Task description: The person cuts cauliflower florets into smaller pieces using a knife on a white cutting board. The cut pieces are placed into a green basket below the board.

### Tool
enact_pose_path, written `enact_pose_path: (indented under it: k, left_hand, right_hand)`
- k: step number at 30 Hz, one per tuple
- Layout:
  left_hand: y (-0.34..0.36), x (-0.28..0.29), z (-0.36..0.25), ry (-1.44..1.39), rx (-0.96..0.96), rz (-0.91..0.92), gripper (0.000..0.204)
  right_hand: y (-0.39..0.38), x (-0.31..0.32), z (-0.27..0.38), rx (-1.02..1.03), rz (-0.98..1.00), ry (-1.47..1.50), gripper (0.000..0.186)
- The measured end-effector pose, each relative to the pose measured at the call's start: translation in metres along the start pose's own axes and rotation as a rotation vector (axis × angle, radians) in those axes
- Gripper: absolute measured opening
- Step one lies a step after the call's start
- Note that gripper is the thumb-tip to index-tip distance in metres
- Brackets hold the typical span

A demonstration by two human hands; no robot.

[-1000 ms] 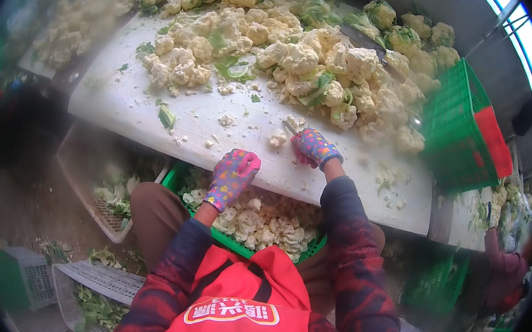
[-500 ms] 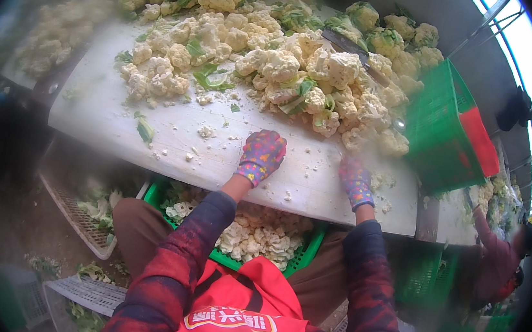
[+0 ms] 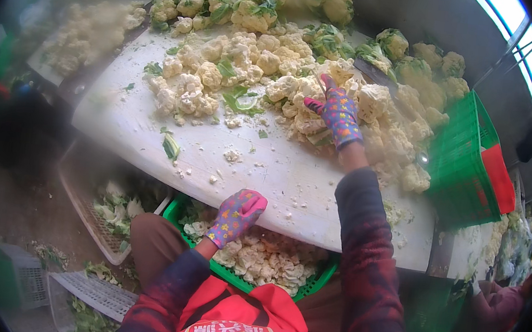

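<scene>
My right hand (image 3: pixel 338 112), in a flowered glove, reaches over the heap of cauliflower florets (image 3: pixel 267 59). Its thumb and fingers are spread, touching or just above the pieces, with nothing visibly held. Close to the table's near edge is my left hand (image 3: pixel 238 215), gloved alike, its fingers curled in; whatever they may hold is hidden. Below that hand, between my knees, a green basket (image 3: pixel 313 286) contains many cut florets (image 3: pixel 269 260). A dark knife-like blade (image 3: pixel 374 74) lies among the cauliflower beyond my right hand.
Whole cauliflower heads (image 3: pixel 256 16) line the back of the white table (image 3: pixel 122 112). At the right stands a green crate (image 3: pixel 464 161) with a red piece (image 3: pixel 497 174) on its side. A pale crate of leaves (image 3: pixel 89 215) sits at lower left. Another person's sleeve (image 3: pixel 501 307) shows far right.
My right hand has moved forward from the table's front area to the floret heap and spread its fingers. My left hand has drawn back to the near edge, above the basket.
</scene>
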State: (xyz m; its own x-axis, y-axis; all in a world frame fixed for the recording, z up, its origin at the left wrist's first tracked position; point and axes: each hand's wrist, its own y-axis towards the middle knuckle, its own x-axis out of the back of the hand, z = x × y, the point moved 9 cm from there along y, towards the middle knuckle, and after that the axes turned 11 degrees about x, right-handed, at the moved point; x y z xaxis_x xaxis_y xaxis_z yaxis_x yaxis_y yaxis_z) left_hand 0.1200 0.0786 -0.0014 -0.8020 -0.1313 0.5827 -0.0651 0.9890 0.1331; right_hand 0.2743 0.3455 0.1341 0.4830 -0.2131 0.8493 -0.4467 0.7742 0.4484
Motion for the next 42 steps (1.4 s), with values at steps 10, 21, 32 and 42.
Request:
enact_pose_path:
  k: [10,21,32,42]
  left_hand:
    - [0.073,0.025,0.046,-0.836,0.387,-0.169,0.062]
    - [0.051,0.033,0.016,0.008,0.162,-0.346,0.047]
    - [0.054,0.013,0.009,0.158,0.083,-0.45,0.052]
    - [0.058,0.015,0.015,0.041,0.07,-0.338,0.049]
  right_hand:
    - [-0.101,-0.067,0.088,-0.489,0.289,1.236,0.068]
    - [-0.204,-0.046,0.118,0.105,0.309,0.194,0.015]
    - [-0.186,-0.074,0.116,0.082,0.373,0.122,0.012]
    - [-0.204,-0.087,0.065,-0.611,0.614,1.034,0.032]
